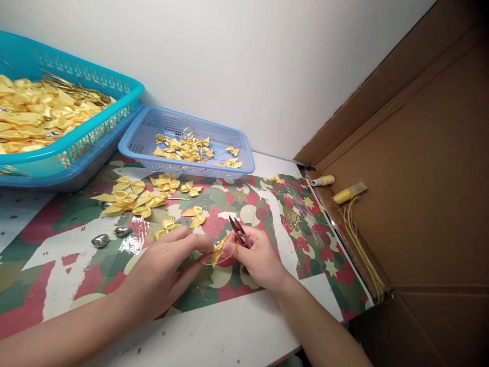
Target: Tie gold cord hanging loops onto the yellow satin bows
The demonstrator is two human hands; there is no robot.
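Between my two hands is a yellow ribbon bow [217, 251] with a thin gold cord looping from it. The fingertips of my left hand [168, 262] pinch it from the left. My right hand [260, 257] grips the bow's other side with thumb and finger, and also holds small thread snips [240, 232], blades pointing up and away. Several loose yellow bows [148, 201] lie on the table just beyond my left hand. Two silver heart-shaped pieces [100, 240] rest left of them.
A blue basket [187, 114] with several finished-looking bows stands at the back. Left of it, a larger turquoise basket [130, 94] is heaped with yellow bows and gold cords. Yellow thread spools [349, 192] and hanging cords [361, 244] are at the cardboard wall [428, 168] on the right.
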